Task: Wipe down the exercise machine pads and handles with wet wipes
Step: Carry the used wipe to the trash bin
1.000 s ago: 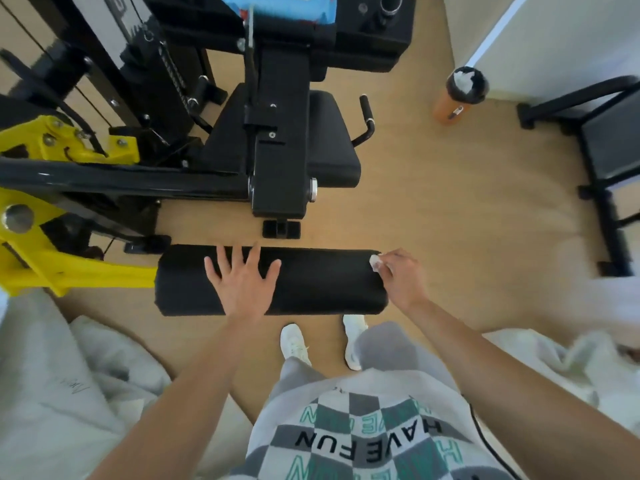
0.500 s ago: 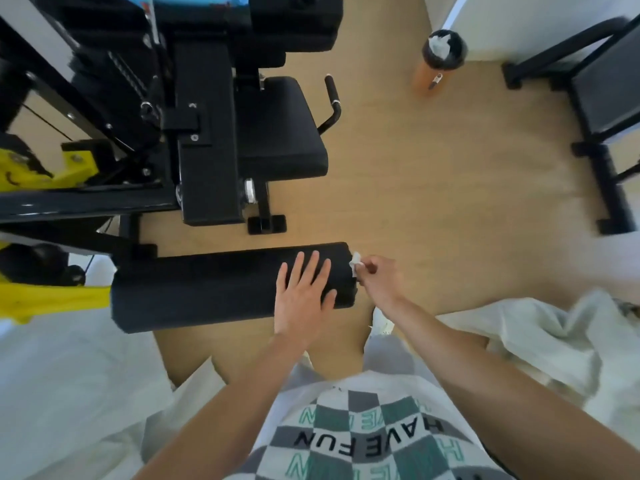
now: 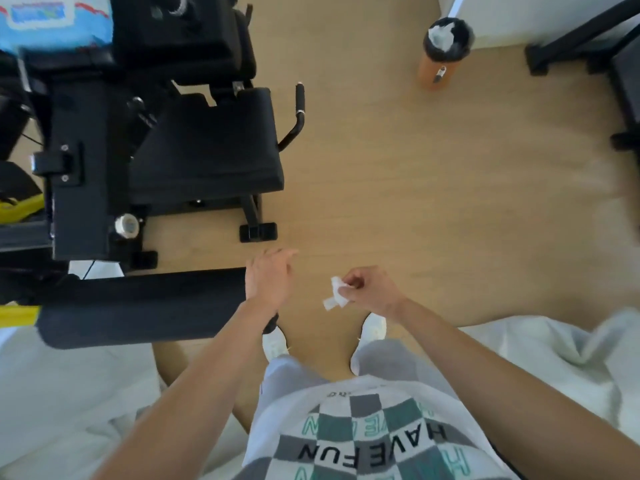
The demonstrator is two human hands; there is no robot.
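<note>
A long black roller pad [image 3: 138, 306] lies across the lower left on a yellow arm [image 3: 17, 315]. My left hand [image 3: 268, 280] hovers over its right end with fingers relaxed and straight, holding nothing. To the right, over bare floor and clear of the pad, my right hand [image 3: 369, 289] pinches a small crumpled white wet wipe [image 3: 335, 294]. Behind the roller sits the black seat pad [image 3: 211, 150] with a curved black handle [image 3: 298, 116] at its right side. A blue wet wipe pack [image 3: 52, 20] rests on the machine at top left.
An orange bottle with a black lid [image 3: 441, 50] stands on the wooden floor at top right. A black frame of other equipment [image 3: 616, 64] fills the right edge. White cloth [image 3: 554, 358] lies at both lower sides. My white shoes [image 3: 374, 327] stand below the hands.
My right hand with the wipe has come off the roller's right end and moved out over the floor. My left hand slid right along the roller to its end. The view shifted right.
</note>
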